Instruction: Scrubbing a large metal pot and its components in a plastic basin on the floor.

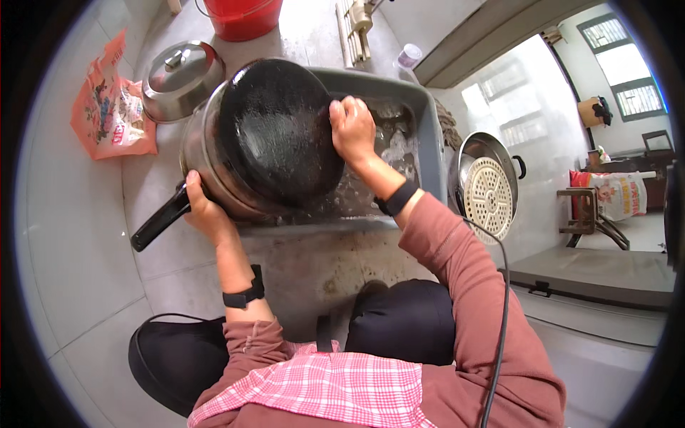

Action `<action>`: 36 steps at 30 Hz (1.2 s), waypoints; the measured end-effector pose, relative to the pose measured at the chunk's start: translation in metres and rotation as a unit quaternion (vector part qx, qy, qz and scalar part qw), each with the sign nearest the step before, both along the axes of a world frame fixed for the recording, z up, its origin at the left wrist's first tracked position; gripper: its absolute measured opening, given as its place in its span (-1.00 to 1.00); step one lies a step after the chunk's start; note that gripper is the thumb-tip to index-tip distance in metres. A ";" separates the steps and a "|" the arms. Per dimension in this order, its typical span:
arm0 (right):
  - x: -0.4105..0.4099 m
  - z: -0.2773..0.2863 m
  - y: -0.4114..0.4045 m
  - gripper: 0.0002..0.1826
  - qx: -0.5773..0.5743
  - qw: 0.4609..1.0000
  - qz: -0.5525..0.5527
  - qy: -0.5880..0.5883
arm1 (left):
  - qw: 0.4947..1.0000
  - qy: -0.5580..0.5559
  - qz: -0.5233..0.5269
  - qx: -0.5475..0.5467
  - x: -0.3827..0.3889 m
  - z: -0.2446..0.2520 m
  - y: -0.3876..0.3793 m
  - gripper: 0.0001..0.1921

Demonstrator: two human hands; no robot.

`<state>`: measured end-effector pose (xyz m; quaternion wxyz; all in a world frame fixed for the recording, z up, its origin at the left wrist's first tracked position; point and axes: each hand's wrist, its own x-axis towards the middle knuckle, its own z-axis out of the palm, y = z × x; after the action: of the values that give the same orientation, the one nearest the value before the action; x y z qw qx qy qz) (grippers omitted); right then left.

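A metal pot [208, 176] with a blackened bottom and a black handle [160, 216] is tilted on its side over a grey plastic tub [436, 144] of murky, sudsy water. My left hand [206, 211] grips the pot at its side, by the base of the handle. At the right edge of the blackened bottom is my right hand [353, 128], its fingers curled against the rim; whether something is inside the fist cannot be seen. Both wrists wear black bands.
A steel lid [182, 80] and a pink plastic bag [107, 112] lie at the left. Beyond the tub stand a red bucket [243, 18] and a clear plastic container [410, 55]. At the right, a perforated steamer plate [488, 198] rests in a two-handled steel pan [508, 155]. A black cable hangs along my right arm.
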<state>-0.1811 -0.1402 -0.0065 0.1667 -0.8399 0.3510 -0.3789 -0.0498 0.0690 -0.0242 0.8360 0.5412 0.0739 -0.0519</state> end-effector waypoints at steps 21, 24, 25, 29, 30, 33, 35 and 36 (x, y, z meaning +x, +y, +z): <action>0.029 0.036 0.047 -0.80 0.014 0.987 0.131 -0.087 | 1.000 -0.018 -0.008 0.005 0.004 -0.001 0.007 -0.74; -0.009 -0.017 -0.011 -0.72 -0.014 0.999 0.005 0.032 | 0.999 -0.027 -0.017 0.019 -0.007 -0.001 -0.001 -0.74; -0.005 -0.016 0.004 -0.72 0.010 1.000 0.016 0.004 | 0.999 -0.035 -0.006 0.041 -0.007 -0.003 0.001 -0.74; 0.016 0.051 0.098 -0.76 0.014 0.972 0.212 -0.097 | 0.999 -0.044 -0.013 0.028 0.004 -0.012 0.013 -0.76; 0.017 0.061 0.108 -0.78 -0.012 0.958 0.272 -0.086 | 0.999 -0.041 -0.016 0.031 0.005 -0.013 0.014 -0.76; 0.008 0.038 0.078 -0.78 0.007 0.975 0.189 -0.121 | 1.000 -0.028 -0.009 0.006 0.004 -0.007 0.009 -0.76; 0.001 0.021 0.058 -0.73 0.033 0.983 0.143 -0.112 | 0.998 -0.048 -0.019 0.030 0.001 -0.004 0.008 -0.74; -0.004 0.014 0.044 -0.72 0.025 0.989 0.107 -0.100 | 0.998 -0.047 -0.021 0.026 -0.001 -0.003 0.005 -0.74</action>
<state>-0.1848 -0.0962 0.0077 0.2619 -0.8262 0.2500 -0.4316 -0.0508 0.0742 -0.0274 0.8230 0.5659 0.0247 -0.0418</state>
